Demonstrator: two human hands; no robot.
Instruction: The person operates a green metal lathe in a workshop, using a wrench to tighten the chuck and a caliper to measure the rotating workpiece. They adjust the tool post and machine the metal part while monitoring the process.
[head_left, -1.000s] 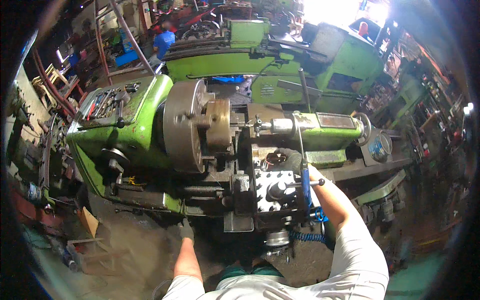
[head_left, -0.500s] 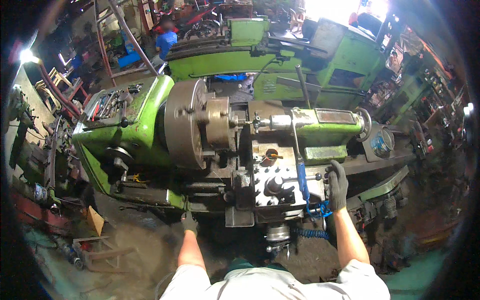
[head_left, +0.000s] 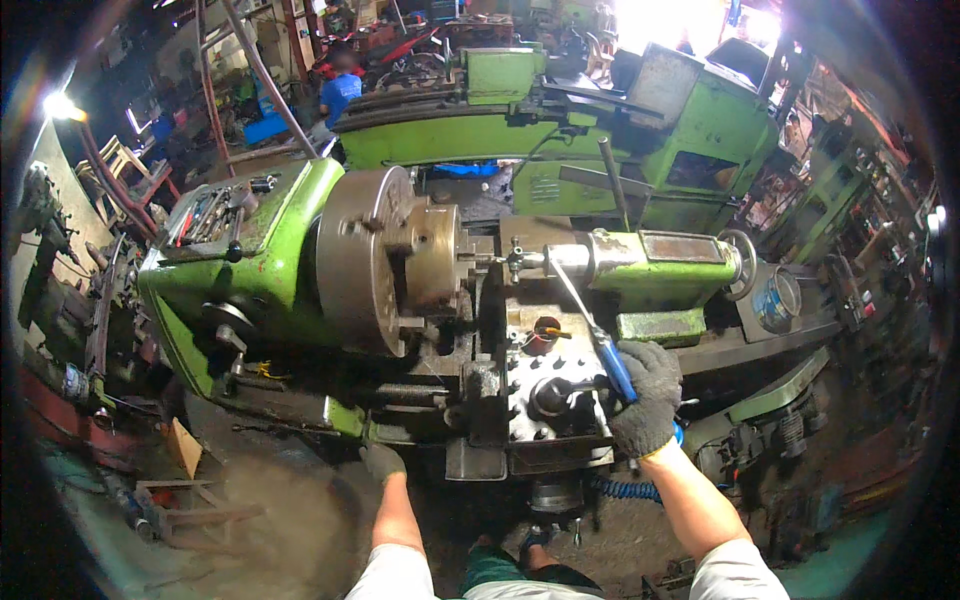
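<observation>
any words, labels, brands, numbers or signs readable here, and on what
No text can be read.
Bucket at right: side markings too small and blurred.
Green tailstock: no legible lettering.
Blue-handled air gun at the gloved right hand: none legible.

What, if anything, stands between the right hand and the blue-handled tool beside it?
Nothing visible: the gloved right hand is against the blue-handled tool, with no object between them in this view. Whether the grip is fully closed around it, I can't tell.
</observation>
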